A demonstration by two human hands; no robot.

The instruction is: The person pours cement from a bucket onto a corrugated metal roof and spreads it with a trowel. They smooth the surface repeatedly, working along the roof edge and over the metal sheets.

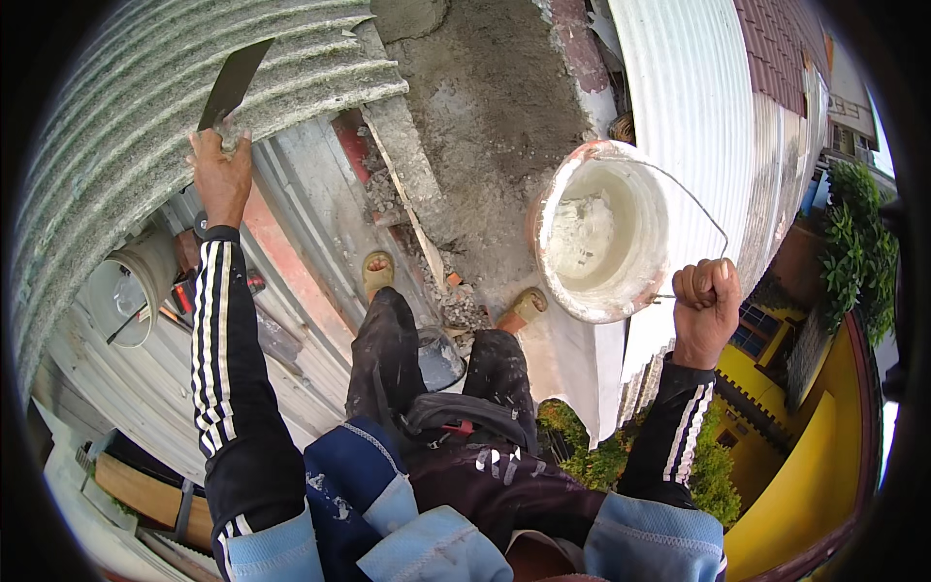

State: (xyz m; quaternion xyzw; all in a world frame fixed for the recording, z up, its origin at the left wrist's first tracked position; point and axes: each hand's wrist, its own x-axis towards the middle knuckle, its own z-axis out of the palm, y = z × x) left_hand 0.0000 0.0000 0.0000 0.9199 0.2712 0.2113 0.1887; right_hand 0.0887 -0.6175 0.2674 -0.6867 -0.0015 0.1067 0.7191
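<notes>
My left hand (221, 175) reaches far forward over the grey corrugated roofing at the upper left. Its fingers close on the near end of a flat dark blade (237, 82), which points up and to the right; any handle is hidden. At the right, my right hand (706, 306) is a fist around the wire handle of a bucket (548, 262). The bucket tilts so that its mouth faces me. White residue coats its rim and inner wall, and a pale, wet-looking mix (587, 233) lies at the bottom.
My sandalled feet straddle a gap with rubble (464, 308) and a dark pail (441, 357). A rough cement strip (485, 116) runs ahead. White corrugated sheets (679, 97) lie right. Another bucket (145, 281) stands left beside tools. Greenery and a yellow building show below right.
</notes>
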